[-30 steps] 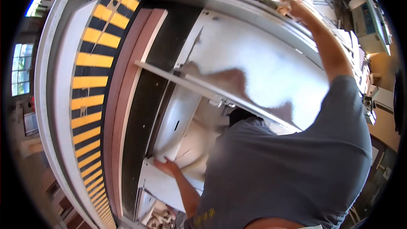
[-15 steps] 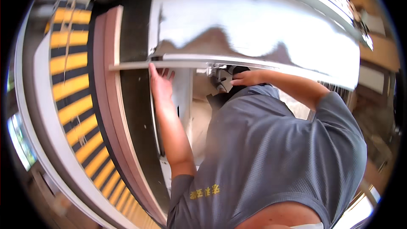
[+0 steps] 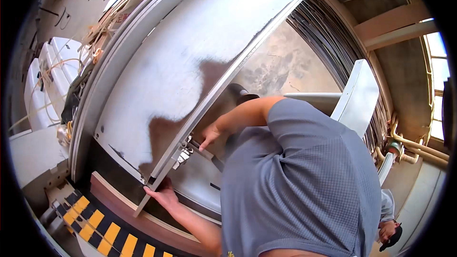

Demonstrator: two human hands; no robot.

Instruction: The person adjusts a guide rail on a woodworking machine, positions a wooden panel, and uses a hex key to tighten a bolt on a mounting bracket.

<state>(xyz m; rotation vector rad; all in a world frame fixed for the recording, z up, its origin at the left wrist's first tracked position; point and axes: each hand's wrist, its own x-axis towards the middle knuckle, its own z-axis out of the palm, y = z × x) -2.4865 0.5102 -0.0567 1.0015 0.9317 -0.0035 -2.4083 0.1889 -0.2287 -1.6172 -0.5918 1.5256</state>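
A long, narrow metal bar [image 3: 216, 88] slants across a broad white metal surface [image 3: 157, 74] that bears dark brown patches. My left hand [image 3: 164, 194] is at the bar's lower end, one digit over the edge and the other fingers partly hidden under it. A shiny metal clamp-like fitting [image 3: 182, 156] sits on the bar's near side. From it a grey handle [image 3: 203, 153] runs toward my body. My right hand [image 3: 211, 134] is curled at this handle, its index fingertip touching it; the other fingers are partly hidden.
A black-and-yellow striped guard [image 3: 108, 238] and a brown-red board [image 3: 102, 189] lie at the lower left. Dark rods [image 3: 319, 28] are stacked at the right. A white metal panel [image 3: 358, 97] stands nearby. Another person [image 3: 388, 223] in a dark cap appears at the lower right.
My view has turned, so the bar now runs diagonally instead of across. My left fingers, spread before, now close around the bar's edge. My right hand stays by the fitting.
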